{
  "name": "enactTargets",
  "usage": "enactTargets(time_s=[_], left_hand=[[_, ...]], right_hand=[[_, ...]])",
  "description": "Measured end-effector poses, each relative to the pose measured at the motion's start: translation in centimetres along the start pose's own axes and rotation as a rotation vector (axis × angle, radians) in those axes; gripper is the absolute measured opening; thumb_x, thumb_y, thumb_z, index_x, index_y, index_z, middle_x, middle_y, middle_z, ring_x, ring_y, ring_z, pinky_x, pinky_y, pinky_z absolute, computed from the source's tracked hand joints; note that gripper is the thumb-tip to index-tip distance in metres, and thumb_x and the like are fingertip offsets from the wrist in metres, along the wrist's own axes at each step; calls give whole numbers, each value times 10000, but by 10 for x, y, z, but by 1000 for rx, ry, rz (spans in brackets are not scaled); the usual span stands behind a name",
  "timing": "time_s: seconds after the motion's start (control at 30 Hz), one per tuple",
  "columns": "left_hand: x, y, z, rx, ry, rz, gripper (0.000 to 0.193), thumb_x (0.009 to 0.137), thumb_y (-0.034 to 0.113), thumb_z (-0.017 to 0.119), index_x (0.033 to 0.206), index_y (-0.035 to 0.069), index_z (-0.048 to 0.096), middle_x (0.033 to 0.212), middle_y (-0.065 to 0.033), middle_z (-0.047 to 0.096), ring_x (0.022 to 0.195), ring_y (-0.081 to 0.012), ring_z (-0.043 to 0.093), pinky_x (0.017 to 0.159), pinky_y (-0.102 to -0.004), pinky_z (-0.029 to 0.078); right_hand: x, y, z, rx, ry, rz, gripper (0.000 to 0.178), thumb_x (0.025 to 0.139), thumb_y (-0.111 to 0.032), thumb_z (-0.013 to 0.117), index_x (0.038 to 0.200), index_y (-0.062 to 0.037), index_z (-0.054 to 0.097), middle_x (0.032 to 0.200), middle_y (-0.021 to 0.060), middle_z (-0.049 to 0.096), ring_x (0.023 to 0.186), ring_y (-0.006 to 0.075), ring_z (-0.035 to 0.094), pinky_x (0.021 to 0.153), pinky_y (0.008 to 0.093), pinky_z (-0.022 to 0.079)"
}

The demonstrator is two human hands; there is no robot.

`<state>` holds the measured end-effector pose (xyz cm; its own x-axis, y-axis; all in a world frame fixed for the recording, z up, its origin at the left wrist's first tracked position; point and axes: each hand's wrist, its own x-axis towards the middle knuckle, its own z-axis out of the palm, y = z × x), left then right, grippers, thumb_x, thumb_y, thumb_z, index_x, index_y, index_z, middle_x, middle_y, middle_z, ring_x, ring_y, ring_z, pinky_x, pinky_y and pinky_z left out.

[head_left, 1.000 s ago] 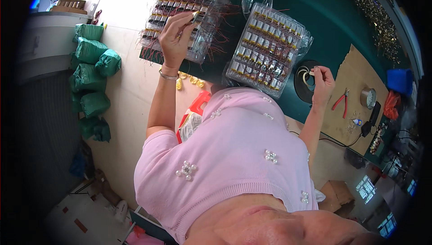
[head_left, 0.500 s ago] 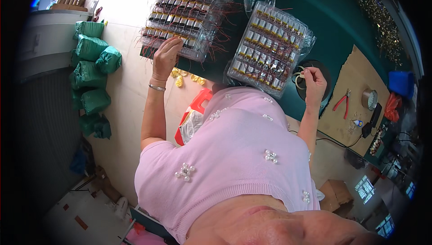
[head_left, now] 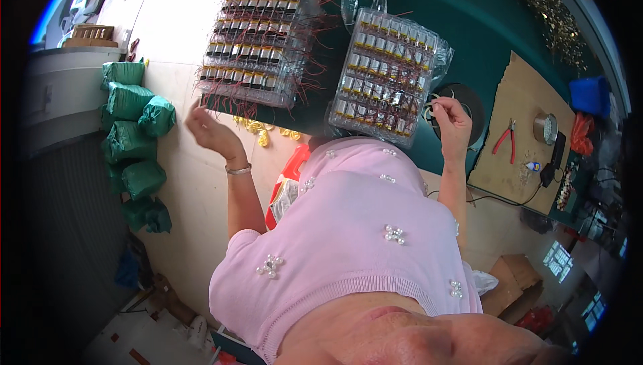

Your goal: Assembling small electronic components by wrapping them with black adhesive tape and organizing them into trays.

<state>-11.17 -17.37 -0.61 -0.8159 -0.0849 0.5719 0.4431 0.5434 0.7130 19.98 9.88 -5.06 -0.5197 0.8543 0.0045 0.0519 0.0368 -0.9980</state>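
My left hand (head_left: pixel 209 130) had come off the left tray (head_left: pixel 258 37) of small wired cells; a second earlier its fingers were up on the near rows, and by this frame the hand hung below the tray's near edge, past the table's rim and over the pale floor. Its fingers were loosely curled, and I could not tell from this view whether they pinched anything. The tray itself stayed put on the dark green table (head_left: pixel 469 23), red leads bristling from its sides.

My right hand (head_left: pixel 450 116) had barely shifted. It sat at the black round pad (head_left: pixel 469 100) just right of the right tray (head_left: pixel 388 74), thumb and fingertips closed on what looked like a fine pale wire, though it was too small to be sure.

Further right lay a sheet of cardboard (head_left: pixel 516 137) carrying red-handled pliers (head_left: pixel 504 138) and a small round tin (head_left: pixel 546 127). Gold-coloured bits (head_left: pixel 261 130) lay on the floor under the table edge, and green wrapped bundles (head_left: pixel 137 137) were stacked against the wall at my left.

With the left hand withdrawn, I judged one pick from that tray was over.
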Motion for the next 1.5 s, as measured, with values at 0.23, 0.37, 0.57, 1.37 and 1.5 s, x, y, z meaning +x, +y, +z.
enactTargets(time_s=[0.23, 0.37, 0.57, 1.37, 1.5], left_hand=[[-59, 134, 37, -755, -756, 164, 155, 853, 117, 636, 933, -15, 617, 900, -92, 596, 826, -189, 563, 750, -273, 448], [-120, 148, 77, -870, -1239, 102, 250, 866, 230, 646, 973, 8, 599, 901, -31, 599, 862, -121, 546, 767, -260, 440], [-157, 161, 96, -907, -1315, -27, 147, 851, 130, 663, 956, 36, 621, 774, 21, 591, 719, -60, 507, 664, -220, 426], [-171, 154, 93, -1131, -1601, -654, 185, 909, 146, 594, 987, -22, 609, 868, -26, 635, 805, -67, 571, 741, -211, 465], [-168, 158, 92, -1095, -1611, -692, 160, 899, 131, 609, 982, -6, 613, 859, -10, 629, 765, -53, 553, 711, -199, 461]], right_hand=[[-1, -41, 49, 334, -80, -46, 106, 752, -13, 647, 847, -40, 686, 1308, 122, 481, 1229, 223, 412, 1029, 349, 284], [-3, -59, 56, 599, 13, 127, 107, 758, 4, 638, 850, -26, 686, 1310, 118, 476, 1207, 207, 426, 1017, 338, 298], [-13, -58, 49, 893, 156, 316, 99, 791, 4, 621, 877, -4, 671, 1234, 104, 534, 1031, 151, 520, 852, 264, 406], [-11, -46, 47, 894, 244, 378, 57, 811, -40, 596, 849, -22, 635, 1039, 79, 616, 844, 138, 573, 697, 276, 473], [-10, -46, 40, 858, 212, 423, 85, 808, -38, 591, 876, -12, 634, 1016, 77, 615, 828, 132, 569, 710, 273, 476]])
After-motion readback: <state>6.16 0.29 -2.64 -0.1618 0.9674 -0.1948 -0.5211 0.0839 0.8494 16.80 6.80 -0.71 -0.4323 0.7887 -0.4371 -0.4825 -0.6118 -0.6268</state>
